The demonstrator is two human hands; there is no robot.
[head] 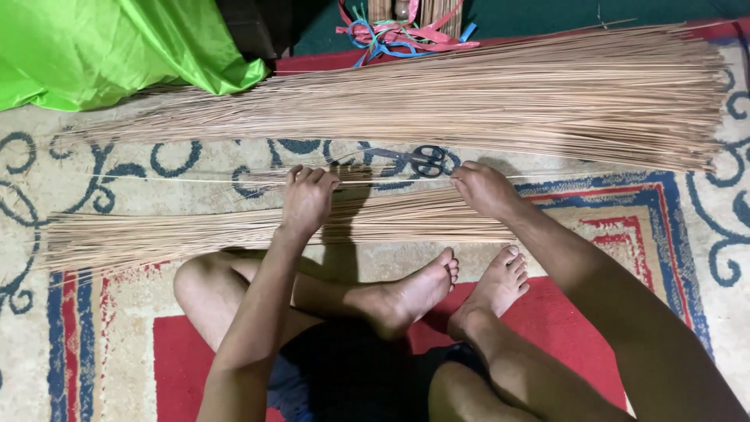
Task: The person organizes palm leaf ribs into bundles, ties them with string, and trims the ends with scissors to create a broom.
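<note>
Head view shows me no packages or labels, only a green plastic sheet (117, 47) at top left and coloured ribbons (398, 33) beyond the large pile of thin sticks (484, 98). My left hand (307, 199) and right hand (484, 189) are both curled shut, pinching one long stick (195, 180) over the nearer bundle (234, 230) on the patterned carpet (672, 227). Black scissors (426, 160) lie between them.

Both hands reach forward, knuckles up — left (307, 199) fingers curled, right (484, 187) pinched.
</note>
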